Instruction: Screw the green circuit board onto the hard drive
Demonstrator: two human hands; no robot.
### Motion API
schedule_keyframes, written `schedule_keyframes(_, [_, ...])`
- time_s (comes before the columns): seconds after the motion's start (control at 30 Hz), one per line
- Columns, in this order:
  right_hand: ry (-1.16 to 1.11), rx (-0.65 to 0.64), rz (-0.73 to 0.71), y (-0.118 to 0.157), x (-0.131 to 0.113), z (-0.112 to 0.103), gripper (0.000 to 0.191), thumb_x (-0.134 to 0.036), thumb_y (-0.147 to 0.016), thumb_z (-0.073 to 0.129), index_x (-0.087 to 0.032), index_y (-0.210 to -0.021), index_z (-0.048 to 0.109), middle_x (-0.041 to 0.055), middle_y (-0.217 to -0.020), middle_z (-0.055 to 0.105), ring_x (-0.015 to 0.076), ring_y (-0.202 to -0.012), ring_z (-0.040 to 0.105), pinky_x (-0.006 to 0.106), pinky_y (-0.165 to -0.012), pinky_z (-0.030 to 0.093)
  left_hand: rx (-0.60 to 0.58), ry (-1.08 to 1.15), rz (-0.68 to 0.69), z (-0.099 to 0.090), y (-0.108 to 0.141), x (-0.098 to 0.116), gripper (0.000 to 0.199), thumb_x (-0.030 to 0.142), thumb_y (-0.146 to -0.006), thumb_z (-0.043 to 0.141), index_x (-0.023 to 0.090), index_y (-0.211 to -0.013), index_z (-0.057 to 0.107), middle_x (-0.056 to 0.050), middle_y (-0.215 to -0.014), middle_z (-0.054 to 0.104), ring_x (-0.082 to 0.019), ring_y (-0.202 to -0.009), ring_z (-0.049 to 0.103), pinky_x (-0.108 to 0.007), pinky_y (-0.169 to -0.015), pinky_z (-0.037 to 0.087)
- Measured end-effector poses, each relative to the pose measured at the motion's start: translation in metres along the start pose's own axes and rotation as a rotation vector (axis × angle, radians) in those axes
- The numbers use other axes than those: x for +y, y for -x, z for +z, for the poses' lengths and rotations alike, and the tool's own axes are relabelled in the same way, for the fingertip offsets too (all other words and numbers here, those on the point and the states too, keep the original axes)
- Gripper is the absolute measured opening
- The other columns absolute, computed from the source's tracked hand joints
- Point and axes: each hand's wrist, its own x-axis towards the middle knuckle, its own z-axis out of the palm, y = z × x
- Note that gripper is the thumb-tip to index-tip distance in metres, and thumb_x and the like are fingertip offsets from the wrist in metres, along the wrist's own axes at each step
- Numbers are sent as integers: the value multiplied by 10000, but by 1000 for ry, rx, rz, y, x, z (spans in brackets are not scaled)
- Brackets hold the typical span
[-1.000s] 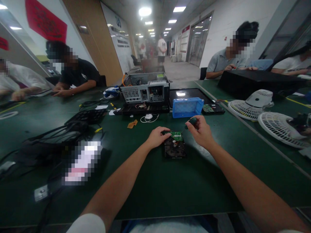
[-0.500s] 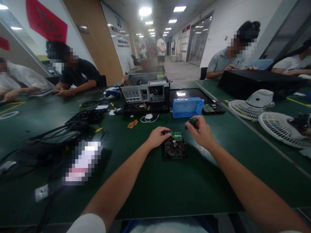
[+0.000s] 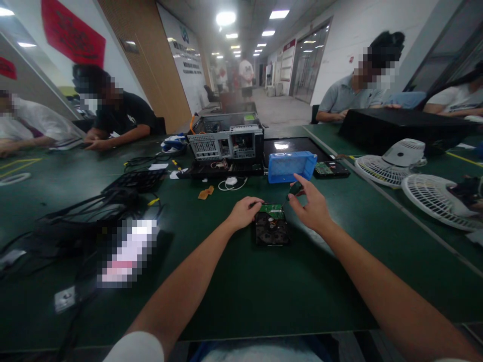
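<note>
A black hard drive [image 3: 271, 231] with a green circuit board on its upper part lies on the dark green table [image 3: 241, 291]. My left hand [image 3: 244, 212] grips the drive's upper left edge between thumb and fingers. On the other side, my right hand [image 3: 310, 203] has a dark green screwdriver handle [image 3: 295, 190] at its fingertips, the index finger raised along it. The thin shaft slants down to the upper right corner of the board; its tip is too small to make out.
Beyond the drive stand a blue plastic bin [image 3: 290, 168] and an opened computer case [image 3: 226, 141]. Another drive [image 3: 332, 169] lies right of the bin. Fan parts [image 3: 381, 166] are at the right, black cables [image 3: 56, 221] at the left. Several people sit across the table.
My right hand has loosened its fingers around the screwdriver handle, and the handle has shifted slightly left. My left thumb has drawn back a little from the board. The drive has not moved.
</note>
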Motion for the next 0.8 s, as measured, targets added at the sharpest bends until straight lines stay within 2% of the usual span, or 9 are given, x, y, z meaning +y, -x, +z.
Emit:
schedule_keyframes(0.1, [-50,44,12,0,1,1,627,-371,-926,617,-250,-1511,427,122,-1302,664,279,-1066,687,483,-1031,523,-10,74,-68,1,-2,0,321,271,-992,482,191,-1211,703,-56,-1056,680,-75,-560,577,-210,-530,482])
schedule_keyframes(0.2, [-133,28,72,1,0,4,651,-386,-921,638,-254,-1510,394,120,-1267,691,263,-1016,719,476,-1019,535,-16,97,-101,1,-4,0,348,170,-944,460,175,-1201,696,-22,-827,668,-95,-544,580,-206,-513,462])
schedule_keyframes(0.37, [-220,63,112,2,1,8,652,-415,-889,695,-262,-1436,375,125,-1231,701,247,-959,729,446,-945,565,-11,106,-107,0,-4,-1,375,130,-911,448,178,-1194,688,22,-638,600,-114,-517,576,-213,-504,444])
schedule_keyframes(0.53, [-179,60,165,2,3,7,595,-473,-876,703,-275,-1356,411,107,-1180,703,244,-922,717,433,-914,569,-6,136,-134,0,-3,0,359,136,-922,447,174,-1191,682,35,-584,569,-116,-513,578,-201,-502,433])
schedule_keyframes(0.8, [-87,74,83,3,4,4,543,-467,-908,669,-254,-1357,450,108,-1116,695,234,-865,709,411,-861,573,-14,162,-150,-1,-5,-3,356,121,-921,452,167,-1194,675,38,-575,571,-109,-504,572,-194,-503,435])
